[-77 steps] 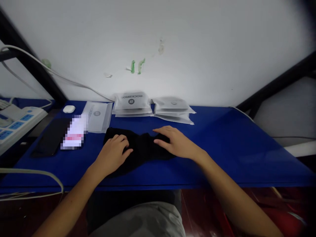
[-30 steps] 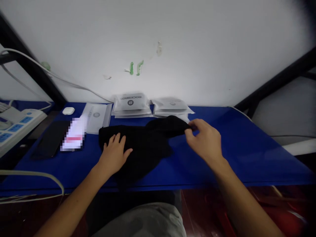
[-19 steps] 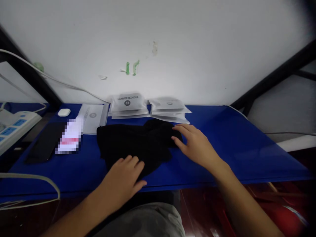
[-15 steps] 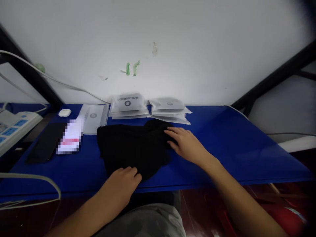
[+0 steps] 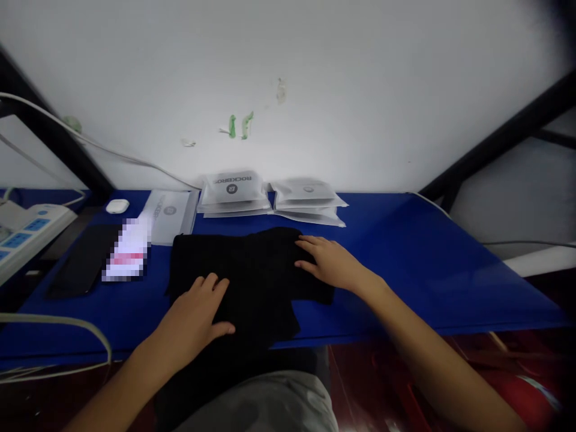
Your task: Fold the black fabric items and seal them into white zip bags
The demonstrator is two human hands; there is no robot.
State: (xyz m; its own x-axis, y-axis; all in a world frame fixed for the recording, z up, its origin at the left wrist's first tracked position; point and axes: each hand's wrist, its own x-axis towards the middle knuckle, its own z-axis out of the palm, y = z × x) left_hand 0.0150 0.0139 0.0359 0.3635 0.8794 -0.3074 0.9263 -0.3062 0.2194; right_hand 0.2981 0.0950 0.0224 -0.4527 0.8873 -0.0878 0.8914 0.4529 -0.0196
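A black cloth garment (image 5: 258, 282) lies spread on the blue table (image 5: 405, 258), its lower part reaching the front edge; its exact kind cannot be made out. My left hand (image 5: 193, 318) rests on its left side with the fingers apart and the thumb stretched to the right. On the garment's right side, near the upper corner, lies my right hand (image 5: 330, 264), fingers extended and thumb held apart. Neither hand grips the cloth.
Behind the garment stand stacked frosted zip bags (image 5: 234, 192) and more bags (image 5: 308, 195). A flat bag (image 5: 168, 210), a white earphone case (image 5: 117, 206), a dark phone (image 5: 78, 264), a pixelated item (image 5: 128, 249) and a power strip (image 5: 38, 228) lie left.
The garment has been spread flatter, its right part opening out toward the front. My left hand has moved up and left onto the cloth and opened; my right hand has shifted slightly left.
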